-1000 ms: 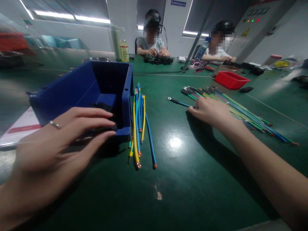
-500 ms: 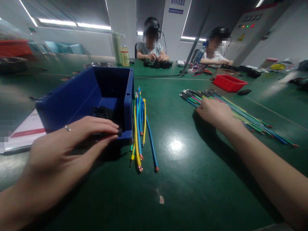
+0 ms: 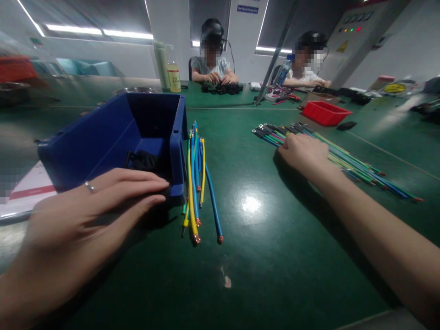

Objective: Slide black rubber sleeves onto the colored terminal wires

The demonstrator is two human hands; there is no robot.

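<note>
My left hand (image 3: 103, 215) is at the front lip of a blue plastic bin (image 3: 85, 133), its thumb and fingers pinched together. A small dark thing shows at the fingertips, too hidden to name. Black parts (image 3: 142, 160) lie inside the bin. On the right, my right hand (image 3: 304, 151) is curled over a row of cut cables (image 3: 357, 158), fingertips out of sight among them. These are green, blue and yellow, with black sleeves and metal lugs at the far ends. Beside the bin lies a second group of blue and yellow cables (image 3: 195, 183) with bare copper ends.
Beyond the right-hand cables are a red tray (image 3: 325, 113) and a small black piece (image 3: 346, 125). A bottle (image 3: 174, 78) stands behind the bin. Papers (image 3: 29, 192) lie at its left. Across the green table (image 3: 275, 256) two people work with their hands on dark parts.
The whole view has shifted slightly, so things sit a little further left and higher. Both hands keep nearly the same places at the bin and the cables.
</note>
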